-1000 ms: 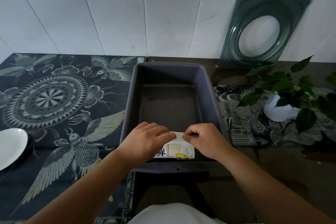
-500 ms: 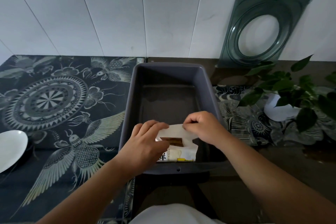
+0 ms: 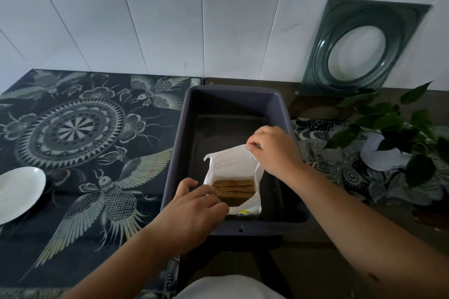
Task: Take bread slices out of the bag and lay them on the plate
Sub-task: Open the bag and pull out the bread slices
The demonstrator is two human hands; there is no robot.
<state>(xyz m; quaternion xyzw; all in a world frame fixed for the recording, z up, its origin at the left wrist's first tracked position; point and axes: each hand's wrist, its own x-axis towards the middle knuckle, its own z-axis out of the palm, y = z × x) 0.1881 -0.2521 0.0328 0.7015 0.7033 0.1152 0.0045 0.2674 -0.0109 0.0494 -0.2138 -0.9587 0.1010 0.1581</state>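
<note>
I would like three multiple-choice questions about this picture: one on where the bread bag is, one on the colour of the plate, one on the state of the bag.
1. Where is the bread bag?
A. on the plate
B. inside the grey tub
C. beside the plant

2. What colour is the plate?
A. white
B. green
C. black

3. How is the bag now?
A. sealed
B. lying empty
C. held open, slices showing

Answers: 1 B, the tub's walls surround it. 2 A, it shows white at the left edge. 3 C, the right hand lifts the flap, the left hand holds the near side, and the bread slices are visible.
</note>
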